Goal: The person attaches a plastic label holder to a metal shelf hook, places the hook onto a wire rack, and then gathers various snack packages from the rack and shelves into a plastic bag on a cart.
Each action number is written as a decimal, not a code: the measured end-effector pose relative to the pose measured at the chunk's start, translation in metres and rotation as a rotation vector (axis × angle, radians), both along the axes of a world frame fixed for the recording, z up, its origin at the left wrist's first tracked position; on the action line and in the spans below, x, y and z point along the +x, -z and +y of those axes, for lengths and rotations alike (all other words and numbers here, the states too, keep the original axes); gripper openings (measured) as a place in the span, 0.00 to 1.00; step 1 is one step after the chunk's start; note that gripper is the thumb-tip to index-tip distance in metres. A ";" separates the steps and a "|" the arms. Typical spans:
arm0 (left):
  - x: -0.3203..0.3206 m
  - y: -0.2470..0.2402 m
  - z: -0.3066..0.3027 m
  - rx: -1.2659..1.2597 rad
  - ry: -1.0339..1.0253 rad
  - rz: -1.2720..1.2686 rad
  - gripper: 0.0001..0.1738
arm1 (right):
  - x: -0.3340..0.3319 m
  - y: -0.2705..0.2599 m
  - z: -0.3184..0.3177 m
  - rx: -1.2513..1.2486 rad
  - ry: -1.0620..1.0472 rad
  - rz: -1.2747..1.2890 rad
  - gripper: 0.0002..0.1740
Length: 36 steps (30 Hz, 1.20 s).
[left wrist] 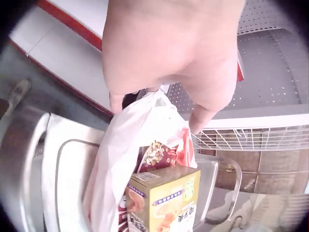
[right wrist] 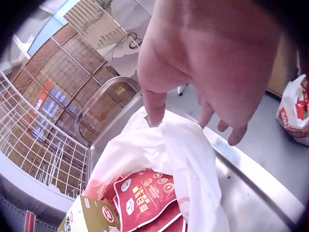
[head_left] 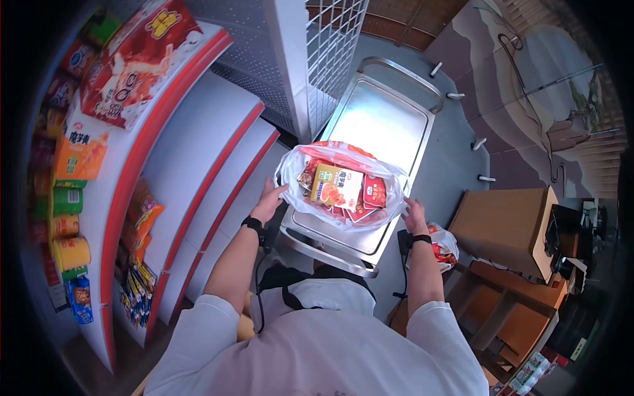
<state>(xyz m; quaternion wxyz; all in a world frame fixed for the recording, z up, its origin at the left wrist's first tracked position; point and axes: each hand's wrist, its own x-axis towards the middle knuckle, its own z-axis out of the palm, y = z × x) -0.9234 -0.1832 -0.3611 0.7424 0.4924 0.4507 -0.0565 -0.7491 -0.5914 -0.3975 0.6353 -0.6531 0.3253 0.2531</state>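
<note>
A white plastic bag [head_left: 290,165] lies spread on a metal cart [head_left: 380,119], its mouth wide. Inside are a yellow-and-white box [head_left: 337,187] and several red packets [head_left: 374,192]. My left hand [head_left: 267,202] grips the bag's left rim; in the left wrist view, the plastic rises to a peak under the left hand [left wrist: 169,53]. On the opposite rim, my right hand [head_left: 415,216] holds the plastic. The right wrist view shows the right hand [right wrist: 207,63] above the bag [right wrist: 193,159], thumb at the rim, other fingers partly hidden, and a red packet [right wrist: 145,195] below.
Curved shelves [head_left: 198,125] with red edges and snack packages stand at the left. A white wire grid [head_left: 333,46] is beside the cart's far end. To the right are another filled bag [head_left: 444,244], a cardboard box [head_left: 498,224] and wooden furniture [head_left: 502,297].
</note>
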 end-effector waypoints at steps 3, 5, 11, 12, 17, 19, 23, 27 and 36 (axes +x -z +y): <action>0.016 -0.006 -0.011 0.017 -0.037 -0.028 0.41 | 0.009 -0.019 0.008 0.016 -0.024 -0.083 0.42; 0.020 -0.010 -0.011 -0.007 -0.028 -0.062 0.36 | 0.021 -0.023 0.008 0.008 -0.043 -0.136 0.35; 0.023 -0.110 -0.010 -0.092 0.242 -0.345 0.25 | 0.038 -0.127 0.017 0.409 -0.160 -0.336 0.09; 0.017 -0.148 -0.011 -0.085 0.239 -0.353 0.25 | 0.034 -0.150 0.019 0.414 -0.165 -0.344 0.09; -0.036 -0.247 -0.007 -0.254 0.483 -0.705 0.43 | 0.013 -0.229 0.010 0.370 0.157 -0.657 0.11; -0.051 -0.249 -0.007 -0.170 0.527 -0.662 0.44 | 0.004 -0.234 0.013 0.069 0.197 -0.818 0.12; -0.076 -0.238 -0.012 0.054 0.547 -0.534 0.37 | -0.054 -0.274 0.079 -0.839 0.052 -1.461 0.08; -0.085 -0.234 -0.015 0.056 0.435 -0.552 0.31 | -0.097 -0.272 0.157 -0.409 -0.972 -1.486 0.07; -0.115 -0.243 0.004 0.092 0.592 -0.736 0.40 | -0.002 -0.097 0.218 -0.742 -1.959 -0.613 0.28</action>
